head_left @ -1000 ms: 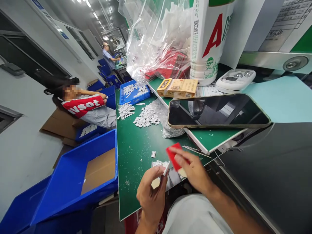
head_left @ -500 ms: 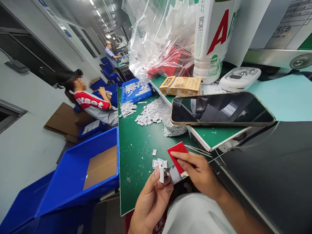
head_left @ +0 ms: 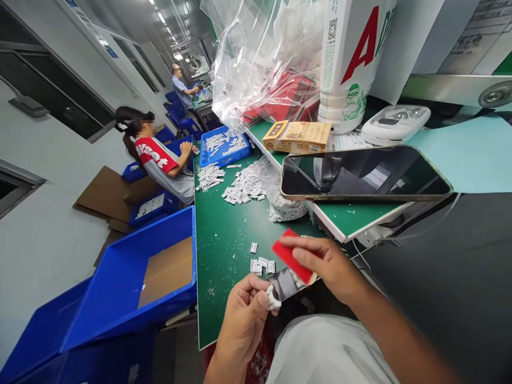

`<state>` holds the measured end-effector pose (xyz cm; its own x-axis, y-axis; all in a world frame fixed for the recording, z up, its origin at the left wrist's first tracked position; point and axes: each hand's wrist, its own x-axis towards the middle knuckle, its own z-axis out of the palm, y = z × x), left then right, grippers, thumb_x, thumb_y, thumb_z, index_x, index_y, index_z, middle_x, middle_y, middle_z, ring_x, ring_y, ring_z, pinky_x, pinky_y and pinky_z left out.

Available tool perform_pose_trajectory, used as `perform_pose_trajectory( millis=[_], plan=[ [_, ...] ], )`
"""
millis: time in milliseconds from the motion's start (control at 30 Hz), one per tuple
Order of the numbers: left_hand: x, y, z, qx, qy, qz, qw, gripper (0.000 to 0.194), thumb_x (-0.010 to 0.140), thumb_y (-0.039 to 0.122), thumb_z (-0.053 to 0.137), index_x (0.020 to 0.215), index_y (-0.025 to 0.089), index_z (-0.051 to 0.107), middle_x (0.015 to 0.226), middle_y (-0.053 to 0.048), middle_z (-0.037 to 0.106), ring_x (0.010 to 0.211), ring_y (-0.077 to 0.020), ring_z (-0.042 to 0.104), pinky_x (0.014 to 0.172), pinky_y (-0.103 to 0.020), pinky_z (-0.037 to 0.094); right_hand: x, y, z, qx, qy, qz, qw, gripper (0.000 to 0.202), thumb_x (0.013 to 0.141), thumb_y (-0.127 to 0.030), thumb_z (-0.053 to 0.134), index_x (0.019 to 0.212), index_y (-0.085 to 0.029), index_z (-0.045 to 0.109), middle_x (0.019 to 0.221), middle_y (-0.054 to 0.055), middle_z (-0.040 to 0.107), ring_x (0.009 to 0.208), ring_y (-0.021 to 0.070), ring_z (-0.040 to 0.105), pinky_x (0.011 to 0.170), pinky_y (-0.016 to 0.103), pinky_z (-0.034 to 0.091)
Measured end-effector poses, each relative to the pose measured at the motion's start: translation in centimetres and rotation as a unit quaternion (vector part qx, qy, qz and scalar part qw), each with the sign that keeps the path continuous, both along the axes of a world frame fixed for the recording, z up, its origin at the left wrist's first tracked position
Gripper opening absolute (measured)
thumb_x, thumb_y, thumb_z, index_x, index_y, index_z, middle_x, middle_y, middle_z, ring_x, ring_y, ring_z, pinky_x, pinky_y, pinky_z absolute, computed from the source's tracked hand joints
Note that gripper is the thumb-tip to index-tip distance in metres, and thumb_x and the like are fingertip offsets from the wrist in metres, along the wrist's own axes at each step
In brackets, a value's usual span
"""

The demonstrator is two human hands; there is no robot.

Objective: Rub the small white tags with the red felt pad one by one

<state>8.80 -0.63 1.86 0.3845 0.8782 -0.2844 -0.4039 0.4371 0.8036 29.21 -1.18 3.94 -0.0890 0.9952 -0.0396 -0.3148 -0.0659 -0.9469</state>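
My left hand (head_left: pixel 250 309) pinches a small white plastic part (head_left: pixel 273 298) between thumb and fingers, low in front of the table edge. In my right hand (head_left: pixel 320 264) is a flat red rectangular pad (head_left: pixel 294 257), gripped by thumb and fingers and tilted down to the right. A grey block (head_left: pixel 284 284) sits at the table edge between the two hands, partly hidden. Just beyond my left hand, several small white rectangular pieces (head_left: pixel 262 265) lie on the green table (head_left: pixel 224 234). One more such piece (head_left: pixel 254 247) lies apart from them.
Piles of white parts (head_left: pixel 244 185) and a blue tray (head_left: pixel 224 149) stand farther back. A phone (head_left: pixel 366 173), a yellow box (head_left: pixel 296 137) and a white bottle (head_left: pixel 344 69) occupy the raised shelf. Left of the table is a large blue bin (head_left: pixel 132 288). A co-worker (head_left: pixel 158 154) sits beyond it.
My left hand has turned and shifted slightly, and the white part in it now lies at another angle. The red pad in my right hand has tilted. The co-worker has moved rightward, toward the table.
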Motion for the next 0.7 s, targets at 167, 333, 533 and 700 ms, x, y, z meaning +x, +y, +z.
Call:
perform_pose_trajectory(
  millis=[167, 333, 533, 700],
  plan=[
    [0.0, -0.1, 0.2, 0.002, -0.022, -0.042, 0.999, 0.036, 0.07, 0.037, 0.092, 0.071, 0.017, 0.061, 0.061, 0.001, 0.068, 0.053, -0.0084, 0.059, 0.054, -0.017, 0.046, -0.9, 0.5, 0.2, -0.025, 0.03, 0.025, 0.999, 0.04, 0.08, -0.046, 0.083, 0.112, -0.022, 0.082, 0.106, 0.008, 0.083, 0.097, 0.0252, 0.077, 0.089, 0.036, 0.059],
    [0.0, -0.2, 0.3, -0.009, -0.032, -0.061, 0.998, 0.041, 0.068, 0.04, 0.092, 0.07, 0.017, 0.06, 0.055, 0.002, 0.064, 0.048, -0.0069, 0.055, 0.05, -0.016, 0.042, -1.5, 1.2, 0.2, -0.019, 0.032, 0.056, 0.998, 0.038, 0.075, -0.043, 0.086, 0.106, -0.021, 0.084, 0.105, 0.009, 0.084, 0.096, 0.0252, 0.077, 0.088, 0.035, 0.059],
    [-0.8, -0.7, 0.7, 0.013, 0.012, -0.032, 0.999, 0.044, 0.064, 0.042, 0.094, 0.071, 0.019, 0.058, 0.061, 0.002, 0.066, 0.048, -0.0079, 0.056, 0.048, -0.018, 0.043, -1.6, 1.6, -0.2, -0.017, 0.029, 0.111, 0.993, 0.037, 0.072, -0.044, 0.087, 0.099, -0.018, 0.086, 0.089, 0.008, 0.084, 0.079, 0.023, 0.076, 0.07, 0.031, 0.059],
    [-1.6, -1.0, 2.2, 0.345, 0.15, 0.116, 0.919, 0.025, 0.075, 0.025, 0.087, 0.07, 0.024, 0.063, 0.065, 0.0, 0.076, 0.069, -0.0193, 0.071, 0.064, -0.031, 0.059, -1.7, 2.0, -1.1, -0.031, -0.005, -0.114, 0.993, 0.029, 0.087, -0.043, 0.075, 0.106, -0.023, 0.083, 0.114, 0.008, 0.081, 0.111, 0.0266, 0.07, 0.1, 0.037, 0.051]
  ],
)
